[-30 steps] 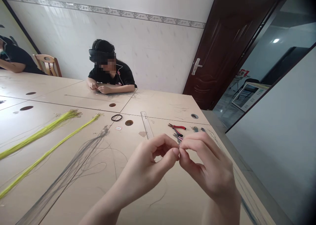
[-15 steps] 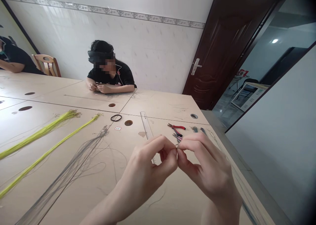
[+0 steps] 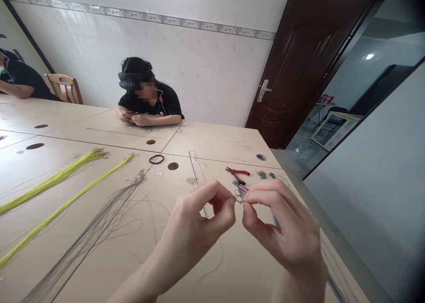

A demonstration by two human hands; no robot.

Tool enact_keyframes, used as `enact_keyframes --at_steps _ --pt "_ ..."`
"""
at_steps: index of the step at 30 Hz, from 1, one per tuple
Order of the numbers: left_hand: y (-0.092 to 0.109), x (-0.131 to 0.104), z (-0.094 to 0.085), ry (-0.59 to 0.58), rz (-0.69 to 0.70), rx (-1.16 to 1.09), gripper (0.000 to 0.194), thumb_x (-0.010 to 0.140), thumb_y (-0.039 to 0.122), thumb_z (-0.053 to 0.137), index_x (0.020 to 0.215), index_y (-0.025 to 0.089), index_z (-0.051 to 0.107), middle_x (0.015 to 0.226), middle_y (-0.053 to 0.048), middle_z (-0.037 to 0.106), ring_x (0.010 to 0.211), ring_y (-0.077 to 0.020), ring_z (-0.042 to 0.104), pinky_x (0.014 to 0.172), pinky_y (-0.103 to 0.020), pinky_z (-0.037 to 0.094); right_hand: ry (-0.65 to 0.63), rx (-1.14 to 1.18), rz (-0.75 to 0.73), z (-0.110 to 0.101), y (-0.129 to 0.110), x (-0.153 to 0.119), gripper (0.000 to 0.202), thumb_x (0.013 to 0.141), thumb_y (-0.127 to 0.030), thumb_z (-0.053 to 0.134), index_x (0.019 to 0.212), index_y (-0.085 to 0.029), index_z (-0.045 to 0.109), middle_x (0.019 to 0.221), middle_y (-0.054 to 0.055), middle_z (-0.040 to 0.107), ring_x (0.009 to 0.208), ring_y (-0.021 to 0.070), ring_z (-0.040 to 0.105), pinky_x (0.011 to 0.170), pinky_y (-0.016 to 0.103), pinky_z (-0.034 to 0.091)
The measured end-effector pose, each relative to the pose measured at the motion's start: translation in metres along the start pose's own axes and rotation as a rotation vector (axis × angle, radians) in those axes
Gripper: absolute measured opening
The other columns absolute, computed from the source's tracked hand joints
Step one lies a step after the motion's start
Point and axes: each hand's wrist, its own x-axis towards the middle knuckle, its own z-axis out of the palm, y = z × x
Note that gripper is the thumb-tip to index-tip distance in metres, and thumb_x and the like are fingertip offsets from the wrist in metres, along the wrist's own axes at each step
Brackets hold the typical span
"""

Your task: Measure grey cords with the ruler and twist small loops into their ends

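Pale seamed table beneath both hands (brown door beyond)

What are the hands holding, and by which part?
A thin looped strand: the left hand pinches it at the loop's left side, the right hand at its right. Its material is too small to tell.

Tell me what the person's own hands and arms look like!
The left hand and right hand are bare, without gloves. No rings show on the visible fingers. Both forearms are bare too: no sleeves, watch, bracelet, cables or markings show on them.
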Motion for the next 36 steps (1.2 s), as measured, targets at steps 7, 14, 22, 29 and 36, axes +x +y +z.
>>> enact_keyframes --at_steps 7,14,22,29,36 --pt "-0.0038 -0.0022 0.0017 -0.02 0.001 0.01 0.015 0.082 0.012 0.048 0.07 0.019 0.052 0.062 0.005 0.05 0.061 -0.008 0.047 0.056 -0.021 0.037 -0.008 -0.002 0.013 0.0009 0.0003 0.0011 0.014 0.079 -0.006 0.06 0.09 -0.015 0.056 0.084 0.005 0.06 0.081 0.0161 0.055 0.073 0.032 0.047" --pt "-0.0074 -0.0022 0.001 -0.037 0.049 0.039 0.015 0.085 0.013 0.048 0.072 0.019 0.052 0.063 0.005 0.049 0.06 -0.0075 0.044 0.055 -0.02 0.035 -0.039 0.022 0.025 0.0014 0.0003 -0.0009 0.014 0.081 -0.005 0.058 0.089 -0.016 0.056 0.083 0.004 0.059 0.078 0.0153 0.054 0.069 0.031 0.046" --pt "-0.0079 -0.0037 0.0018 -0.059 0.08 0.046 0.015 0.084 0.012 0.05 0.072 0.02 0.05 0.065 0.007 0.05 0.061 -0.0058 0.044 0.054 -0.018 0.035 -0.061 -0.025 -0.01 0.0034 0.0025 -0.0002 0.011 0.081 -0.006 0.058 0.084 -0.016 0.054 0.079 0.004 0.057 0.074 0.0148 0.053 0.064 0.029 0.045" --pt "-0.0072 -0.0035 0.0024 -0.029 0.059 0.045 0.015 0.081 0.01 0.051 0.069 0.019 0.05 0.062 0.006 0.049 0.059 -0.0067 0.043 0.053 -0.019 0.033 -0.034 -0.04 -0.012 0.0067 0.0012 0.0005 0.008 0.081 -0.009 0.059 0.082 -0.015 0.054 0.079 0.005 0.057 0.072 0.015 0.052 0.062 0.029 0.043" --pt "-0.0069 -0.002 0.0037 -0.021 0.037 0.043 0.015 0.08 0.01 0.05 0.069 0.019 0.049 0.062 0.007 0.049 0.059 -0.0059 0.044 0.053 -0.018 0.034 -0.02 -0.033 -0.014 0.007 -0.0003 0.0006 0.009 0.081 -0.009 0.058 0.081 -0.016 0.053 0.076 0.005 0.056 0.071 0.0152 0.052 0.061 0.029 0.044"
